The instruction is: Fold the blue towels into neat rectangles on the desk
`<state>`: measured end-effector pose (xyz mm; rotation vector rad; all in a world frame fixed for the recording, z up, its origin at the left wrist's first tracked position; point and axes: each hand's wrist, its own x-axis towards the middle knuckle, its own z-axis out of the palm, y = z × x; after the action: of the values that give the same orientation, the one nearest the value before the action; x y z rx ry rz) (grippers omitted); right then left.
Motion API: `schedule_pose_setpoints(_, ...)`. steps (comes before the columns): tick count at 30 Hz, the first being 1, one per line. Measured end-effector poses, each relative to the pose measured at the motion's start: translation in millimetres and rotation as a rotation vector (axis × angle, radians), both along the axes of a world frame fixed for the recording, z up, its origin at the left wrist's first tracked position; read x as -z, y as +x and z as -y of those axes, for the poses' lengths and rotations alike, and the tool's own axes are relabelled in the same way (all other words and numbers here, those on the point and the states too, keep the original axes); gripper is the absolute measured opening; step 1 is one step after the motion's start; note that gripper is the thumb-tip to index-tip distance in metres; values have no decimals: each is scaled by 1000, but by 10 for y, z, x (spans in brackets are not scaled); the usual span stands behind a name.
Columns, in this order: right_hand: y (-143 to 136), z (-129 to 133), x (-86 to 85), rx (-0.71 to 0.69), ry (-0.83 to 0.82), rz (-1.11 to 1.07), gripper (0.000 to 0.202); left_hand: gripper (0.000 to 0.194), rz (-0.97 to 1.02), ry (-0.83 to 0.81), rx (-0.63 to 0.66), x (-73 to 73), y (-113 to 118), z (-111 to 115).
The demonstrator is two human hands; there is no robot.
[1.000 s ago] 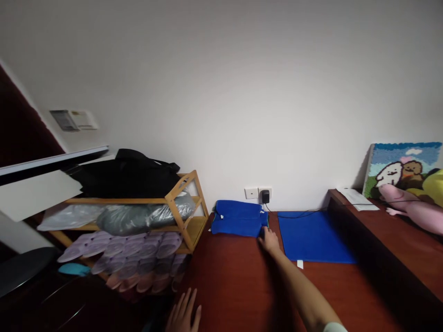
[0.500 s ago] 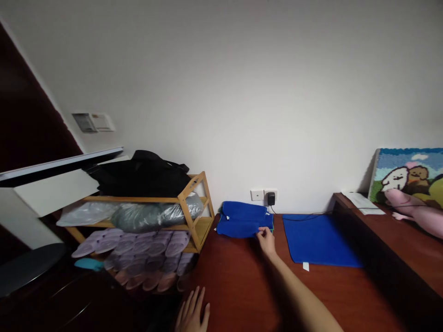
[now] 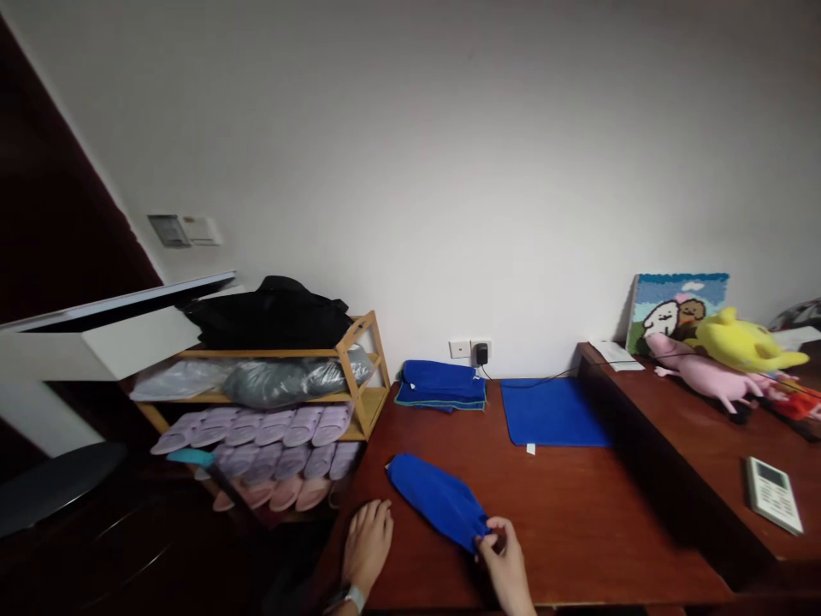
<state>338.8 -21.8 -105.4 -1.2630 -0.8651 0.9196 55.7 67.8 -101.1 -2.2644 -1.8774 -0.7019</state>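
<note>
My right hand [image 3: 504, 552] pinches one end of a folded blue cloth [image 3: 436, 496], low over the front of the brown wooden table [image 3: 577, 530]. The cloth stretches away to the upper left, its far end near my left hand. My left hand [image 3: 370, 532] rests palm down at the table's left edge, fingers extended and holding nothing. Against the wall lies a pile of folded blue cloths [image 3: 442, 385]. To its right, another blue cloth [image 3: 555, 412] is spread flat with a white tag at its front edge.
Left of the table stands a wooden rack [image 3: 359, 376] with a black bag [image 3: 275, 316] and rows of slippers [image 3: 282, 425]. On the right, a raised surface holds plush toys [image 3: 737, 351] and a white remote control [image 3: 773, 494]. A black plug [image 3: 481, 353] with a cable sits in the wall socket.
My right hand has drawn one blue cloth off the pile and toward me. My left hand has moved slightly forward onto the table. The view has turned to the right.
</note>
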Motion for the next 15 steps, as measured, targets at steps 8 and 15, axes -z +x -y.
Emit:
schedule_pose_setpoints(8,138,302,-645,-252,170,271,38,41,365,-299,-54,203,1250,822)
schedule_pose_setpoints(15,263,152,-1510,-144,284,783,32,55,169,-451,-20,-144,1918,1108)
